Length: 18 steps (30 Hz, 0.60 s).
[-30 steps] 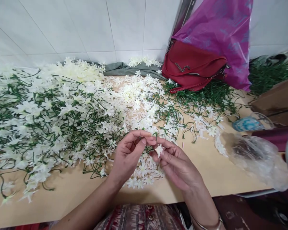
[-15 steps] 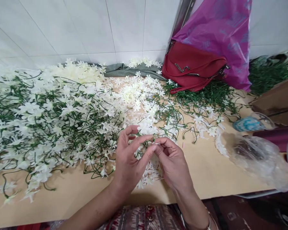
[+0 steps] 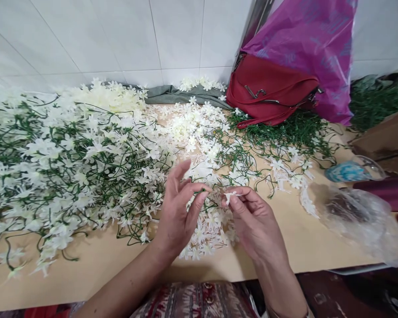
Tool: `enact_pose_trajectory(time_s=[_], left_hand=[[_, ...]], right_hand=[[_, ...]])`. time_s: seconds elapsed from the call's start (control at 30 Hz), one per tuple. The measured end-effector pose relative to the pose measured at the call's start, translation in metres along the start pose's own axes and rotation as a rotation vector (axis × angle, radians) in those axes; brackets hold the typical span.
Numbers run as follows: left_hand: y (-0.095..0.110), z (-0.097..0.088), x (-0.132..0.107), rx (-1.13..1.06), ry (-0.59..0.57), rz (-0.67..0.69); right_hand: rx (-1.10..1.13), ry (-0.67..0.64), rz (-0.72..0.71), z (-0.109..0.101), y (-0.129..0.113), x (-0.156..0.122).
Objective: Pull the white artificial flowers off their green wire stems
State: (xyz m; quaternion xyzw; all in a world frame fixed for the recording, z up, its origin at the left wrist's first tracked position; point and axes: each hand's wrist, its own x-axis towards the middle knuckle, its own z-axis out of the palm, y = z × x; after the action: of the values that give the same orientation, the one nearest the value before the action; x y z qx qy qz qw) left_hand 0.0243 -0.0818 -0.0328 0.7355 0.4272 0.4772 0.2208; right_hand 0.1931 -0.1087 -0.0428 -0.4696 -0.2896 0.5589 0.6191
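My right hand (image 3: 255, 223) pinches a small white artificial flower (image 3: 231, 194) between thumb and fingertips, just above the wooden table (image 3: 285, 234). My left hand (image 3: 179, 212) sits close beside it, thumb and forefinger pinched on a thin green stem (image 3: 208, 199), the other fingers raised. Below both hands lies a small heap of loose white flowers (image 3: 207, 234). A big pile of green stems fitted with white flowers (image 3: 69, 163) covers the table's left half.
Loose white blossoms (image 3: 192, 126) lie mid-table, bare green stems (image 3: 285, 132) to their right. A red bag (image 3: 268, 95) and purple plastic bag (image 3: 305, 39) lean on the tiled wall. A clear plastic bag (image 3: 358, 216) and a blue-filled one (image 3: 348, 170) sit at right.
My hands drew slightly apart; the right hand turned its flower up and moved a little right. The left hand's fingers lifted and spread while its pinch stayed.
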Motion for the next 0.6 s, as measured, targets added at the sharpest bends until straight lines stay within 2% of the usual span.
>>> enact_pose_trajectory(time_s=[0.1, 0.37, 0.6], left_hand=[[-0.0044, 0.0047, -0.0025, -0.043, -0.102, 0.042], [-0.0098, 0.0045, -0.0018, 0.000, -0.119, 0.169], [-0.0095, 0.0042, -0.0025, 0.123, -0.153, 0.237]], right_hand=[[0.048, -0.039, 0.051, -0.0033, -0.0085, 0.0006], [0.050, -0.071, 0.157, -0.0029, -0.0090, 0.0015], [0.009, -0.086, 0.143, -0.0030, -0.0131, 0.0000]])
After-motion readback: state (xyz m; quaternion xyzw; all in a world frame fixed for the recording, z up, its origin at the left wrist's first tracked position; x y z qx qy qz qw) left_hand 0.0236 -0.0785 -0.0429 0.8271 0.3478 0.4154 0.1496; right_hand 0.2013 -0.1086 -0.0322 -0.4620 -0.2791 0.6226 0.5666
